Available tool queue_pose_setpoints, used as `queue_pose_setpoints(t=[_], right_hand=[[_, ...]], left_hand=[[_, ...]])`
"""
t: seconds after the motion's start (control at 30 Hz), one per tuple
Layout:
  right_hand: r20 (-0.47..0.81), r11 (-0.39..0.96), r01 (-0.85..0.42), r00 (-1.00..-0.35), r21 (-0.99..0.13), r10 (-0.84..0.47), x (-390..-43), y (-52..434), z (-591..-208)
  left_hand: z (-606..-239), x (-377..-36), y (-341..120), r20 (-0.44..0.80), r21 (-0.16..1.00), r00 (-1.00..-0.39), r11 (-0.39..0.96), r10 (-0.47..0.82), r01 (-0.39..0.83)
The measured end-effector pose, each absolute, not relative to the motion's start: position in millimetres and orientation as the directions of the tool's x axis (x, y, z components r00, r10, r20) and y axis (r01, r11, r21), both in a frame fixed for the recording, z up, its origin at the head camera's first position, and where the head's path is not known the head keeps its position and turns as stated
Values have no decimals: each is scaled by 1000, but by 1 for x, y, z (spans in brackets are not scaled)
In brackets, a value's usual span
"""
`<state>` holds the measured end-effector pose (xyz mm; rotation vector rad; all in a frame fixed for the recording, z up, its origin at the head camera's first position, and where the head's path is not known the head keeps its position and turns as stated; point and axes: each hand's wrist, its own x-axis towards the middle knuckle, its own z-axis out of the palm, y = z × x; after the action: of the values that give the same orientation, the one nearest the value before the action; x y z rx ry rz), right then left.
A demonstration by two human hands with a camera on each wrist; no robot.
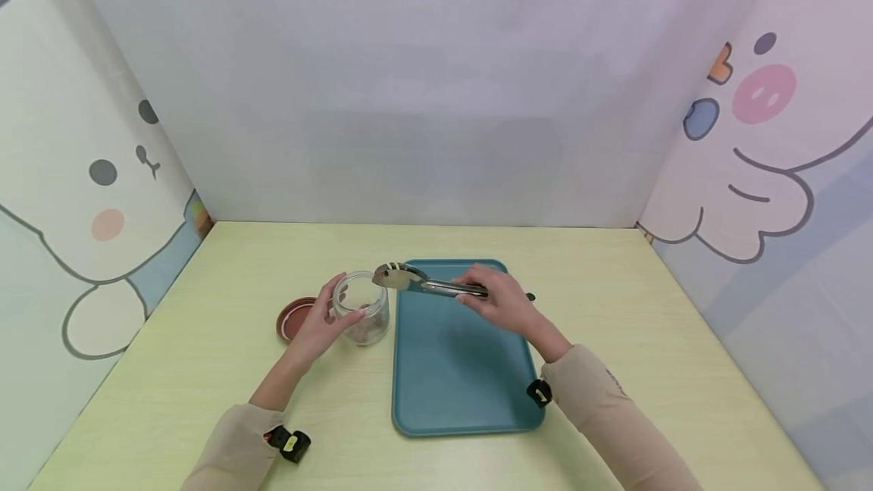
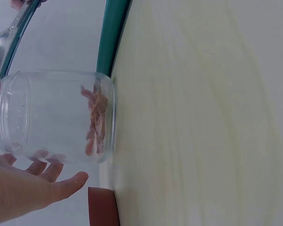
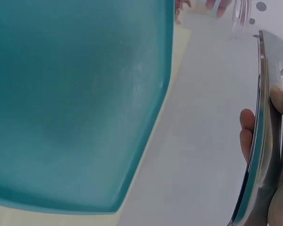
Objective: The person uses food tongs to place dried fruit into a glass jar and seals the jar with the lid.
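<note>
Hands at jar and tongs
Left hand (image 1: 320, 324) fingers curled round clear glass jar (image 1: 363, 308) beside teal plastic tray (image 1: 464, 370); right hand (image 1: 501, 301) gripped metal tongs (image 1: 426, 282), tips over jar.

I see my left hand (image 1: 327, 320) cupped with fingers curled; my right hand (image 1: 501, 300) grips, forearm angled inward.

The tongs (image 1: 430, 283) are polished metal, mirror-bright; the jar (image 1: 361, 317) is clear, glossy glass; the tray (image 1: 464, 377) looks like smooth matt teal plastic; the table (image 1: 204, 370) has a pale, matt wood-grain surface; the lid (image 1: 293, 318) is dull reddish-brown.
</note>
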<state>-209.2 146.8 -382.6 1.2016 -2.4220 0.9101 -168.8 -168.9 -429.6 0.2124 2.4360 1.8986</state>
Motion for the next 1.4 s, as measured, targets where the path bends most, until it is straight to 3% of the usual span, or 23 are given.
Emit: queue_pose_setpoints(t=[0.37, 0.87, 1.17, 1.4], right_hand=[[469, 543, -691, -723, -477, -507, -201, 165, -390], [347, 628, -382, -920, -678, -185, -177, 195, -399], [296, 663, -274, -952, -696, -83, -165, 218, -404], [319, 733, -263, -946, -627, -67, -158, 233, -412]], left_hand=[[-431, -169, -169, 57, 969, -989, 231, 136, 87], [-431, -168, -171, 48, 966, -990, 244, 134, 80], [-431, -170, -172, 46, 962, -990, 263, 132, 79], [-432, -170, -174, 54, 962, -989, 257, 137, 88]])
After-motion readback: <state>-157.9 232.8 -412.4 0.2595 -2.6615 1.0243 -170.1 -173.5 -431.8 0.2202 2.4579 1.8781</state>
